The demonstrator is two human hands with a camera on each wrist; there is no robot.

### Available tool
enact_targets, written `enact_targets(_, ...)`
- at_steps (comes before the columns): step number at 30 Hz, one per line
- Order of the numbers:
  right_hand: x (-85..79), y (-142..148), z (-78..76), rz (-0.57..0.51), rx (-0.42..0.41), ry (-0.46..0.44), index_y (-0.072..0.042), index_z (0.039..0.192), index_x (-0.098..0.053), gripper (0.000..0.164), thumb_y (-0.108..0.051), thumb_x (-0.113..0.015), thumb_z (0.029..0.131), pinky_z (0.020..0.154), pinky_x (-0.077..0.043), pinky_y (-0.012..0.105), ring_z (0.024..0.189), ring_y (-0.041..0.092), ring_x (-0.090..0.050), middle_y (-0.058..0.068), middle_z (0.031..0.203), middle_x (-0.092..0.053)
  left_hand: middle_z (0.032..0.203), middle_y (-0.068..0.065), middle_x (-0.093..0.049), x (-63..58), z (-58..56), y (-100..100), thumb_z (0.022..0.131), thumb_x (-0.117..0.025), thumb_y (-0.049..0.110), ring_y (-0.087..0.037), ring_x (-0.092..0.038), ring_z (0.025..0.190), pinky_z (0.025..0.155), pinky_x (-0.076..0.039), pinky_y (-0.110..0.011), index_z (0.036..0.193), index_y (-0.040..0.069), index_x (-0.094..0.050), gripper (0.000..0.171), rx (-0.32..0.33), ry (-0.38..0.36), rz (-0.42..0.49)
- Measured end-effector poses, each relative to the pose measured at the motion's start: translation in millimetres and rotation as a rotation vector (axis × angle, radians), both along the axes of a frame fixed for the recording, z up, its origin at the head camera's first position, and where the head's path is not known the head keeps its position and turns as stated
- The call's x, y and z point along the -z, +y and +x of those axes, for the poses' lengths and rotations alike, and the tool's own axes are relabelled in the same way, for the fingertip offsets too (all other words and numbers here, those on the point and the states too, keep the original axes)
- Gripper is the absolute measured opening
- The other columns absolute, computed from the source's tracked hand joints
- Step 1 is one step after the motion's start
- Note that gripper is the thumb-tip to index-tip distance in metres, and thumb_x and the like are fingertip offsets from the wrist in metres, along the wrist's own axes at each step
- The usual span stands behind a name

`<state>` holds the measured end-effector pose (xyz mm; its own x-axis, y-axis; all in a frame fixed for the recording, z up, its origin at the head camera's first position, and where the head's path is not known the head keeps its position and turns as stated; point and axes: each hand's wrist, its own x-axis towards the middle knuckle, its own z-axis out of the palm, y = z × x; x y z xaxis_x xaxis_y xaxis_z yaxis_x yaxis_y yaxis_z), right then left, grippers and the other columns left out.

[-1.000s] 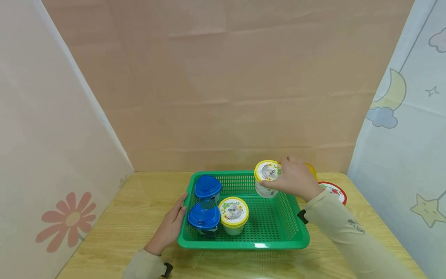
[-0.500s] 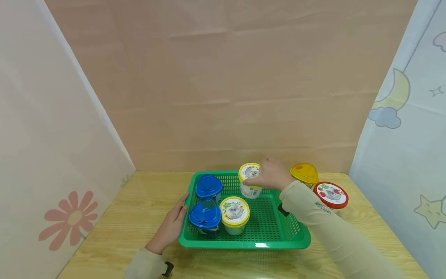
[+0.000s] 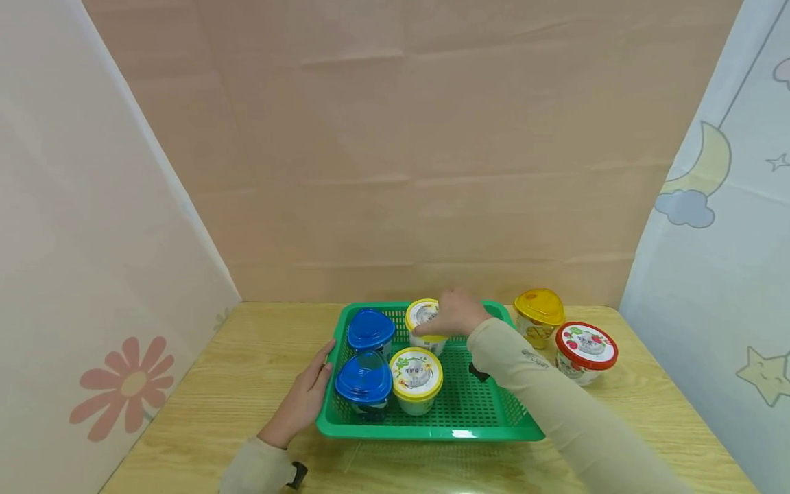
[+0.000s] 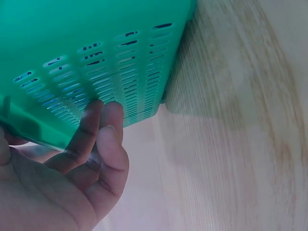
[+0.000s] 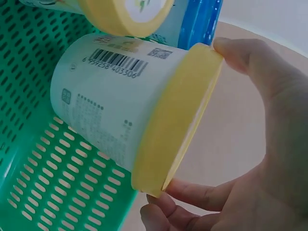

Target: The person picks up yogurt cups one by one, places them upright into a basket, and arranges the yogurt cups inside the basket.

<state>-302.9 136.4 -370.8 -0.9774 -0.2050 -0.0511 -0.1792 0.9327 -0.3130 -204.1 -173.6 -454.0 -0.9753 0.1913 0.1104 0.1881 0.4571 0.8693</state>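
My right hand (image 3: pixel 455 314) pinches the yellow-rimmed lid of a white tub (image 3: pixel 426 322) at the back of the green plastic basket (image 3: pixel 432 433). Seen from the right wrist, thumb and fingers span the lid, and a barcode shows on the tub (image 5: pixel 106 91). Whether its base touches the basket floor cannot be told. In front of it stands a matching yellow-lidded tub (image 3: pixel 416 374). To their left are two blue-lidded jars (image 3: pixel 370 331), one behind the other. My left hand (image 3: pixel 302 398) holds the basket's left side, its fingers (image 4: pixel 113 149) bent against the outer slotted wall.
Right of the basket, on the wooden table (image 3: pixel 265 343), stand a jar with a yellow-orange lid (image 3: pixel 540 309) and a red-lidded tub (image 3: pixel 586 346). A beige backdrop (image 3: pixel 407 151) rises behind the table, with patterned cloth at both sides.
My right hand has carried the yellow-lidded tub leftward and lower into the basket's back, beside the rear blue-lidded jar. My left hand has stayed on the basket.
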Motion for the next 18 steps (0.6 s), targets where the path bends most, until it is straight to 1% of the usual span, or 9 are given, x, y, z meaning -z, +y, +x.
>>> enact_targets(5, 4.5, -5.4, -2.0, -0.007, 0.015, -0.058, -0.012, 0.093, -0.065, 0.061, -0.066, -0.080, 0.067, 0.065, -0.050, 0.035, 0.083, 0.022, -0.056, 0.003, 0.090, -0.061, 0.120, -0.015, -0.063, 0.9, -0.2, 0.1, 0.111, -0.032, 0.025, -0.013, -0.068, 0.074, 0.075, -0.055, -0.029, 0.160, 0.016, -0.024, 0.050, 0.006, -0.009, 0.014)
enact_targets(7, 3.5, -7.7, -0.1, -0.007, 0.022, -0.080, -0.012, 0.092, -0.064, 0.060, -0.064, -0.082, 0.067, 0.064, -0.049, 0.035, 0.082, 0.023, -0.056, 0.003, 0.088, -0.061, 0.119, -0.014, -0.064, 1.5, -0.8, 0.0, 0.112, -0.032, 0.024, -0.014, -0.068, 0.073, 0.073, -0.055, -0.028, 0.160, 0.016, -0.023, 0.050, 0.011, -0.015, 0.026)
enact_targets(9, 2.9, -9.7, 1.9, -0.002, 0.028, -0.090, -0.012, 0.092, -0.064, 0.060, -0.063, -0.082, 0.067, 0.063, -0.049, 0.035, 0.082, 0.023, -0.056, 0.003, 0.088, -0.061, 0.120, -0.015, -0.063, 2.2, -1.2, 0.0, 0.112, -0.032, 0.024, -0.014, -0.069, 0.073, 0.073, -0.055, -0.028, 0.160, 0.015, -0.023, 0.050, 0.015, -0.020, 0.038)
enact_targets(12, 3.3, -12.8, 4.2, 0.004, 0.033, -0.090, -0.012, 0.093, -0.063, 0.061, -0.063, -0.083, 0.067, 0.064, -0.049, 0.035, 0.083, 0.023, -0.054, 0.003, 0.090, -0.059, 0.126, -0.015, -0.061, 3.0, -1.4, -0.2, 0.111, -0.032, 0.023, -0.014, -0.069, 0.075, 0.075, -0.055, -0.028, 0.160, 0.015, -0.023, 0.050, 0.014, -0.020, 0.046)
enact_targets(18, 7.6, -18.3, 4.2, 0.004, 0.025, -0.091, -0.013, 0.082, -0.063, 0.055, -0.063, -0.083, 0.067, 0.061, -0.048, 0.033, 0.080, 0.022, -0.054, 0.003, 0.088, -0.059, 0.131, -0.016, -0.059, 2.9, -1.3, -0.7, 0.111, -0.032, 0.023, -0.014, -0.068, 0.078, 0.075, -0.055, -0.028, 0.160, 0.016, -0.024, 0.050, 0.007, -0.016, 0.038)
